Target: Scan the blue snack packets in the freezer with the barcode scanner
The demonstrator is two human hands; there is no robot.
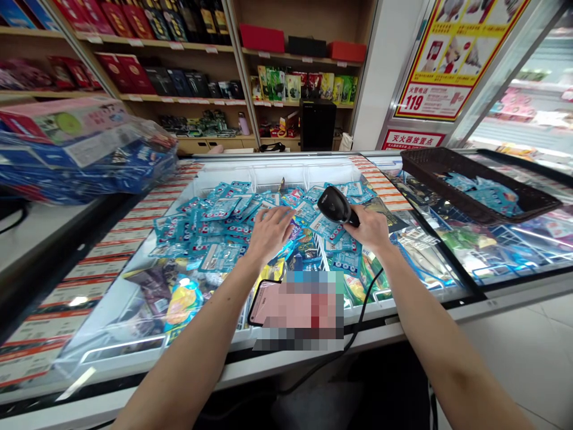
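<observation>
Right hand (370, 230): just right of centre frame, fingers wrapped tight around the handle of a black barcode scanner (336, 206), whose head tilts up and to the left above the packets.

Scanner cable (363, 310): a black lead drops from below the right hand, crosses the freezer's front rim and runs down toward the bottom centre.

Left hand (270, 232): centre frame, palm down, fingers loosely spread and curled onto the blue packets; it touches them, but whether it has pinched one I cannot tell.

Blue packets (215, 230): a loose heap of small blue-and-white sachets spread over the left and middle of the open chest freezer (134, 343), reaching under both hands.

Other goods: darker and yellow wrapped items (183, 301) lie lower in the freezer, nearer the front edge.

Phone (262, 301): a pink one rests on the front rim between the two forearms, partly blurred out.

Dark tray (465, 206): right of frame, sitting on the closed glass lid, with a few more blue packets in it.

Wrapped bundle (85, 149): upper left, boxes in clear plastic stacked on a counter.

Shelves (179, 98): across the top, wooden, lined with red and dark boxes.

Yellow poster (452, 54): upper right, marked 119.
</observation>
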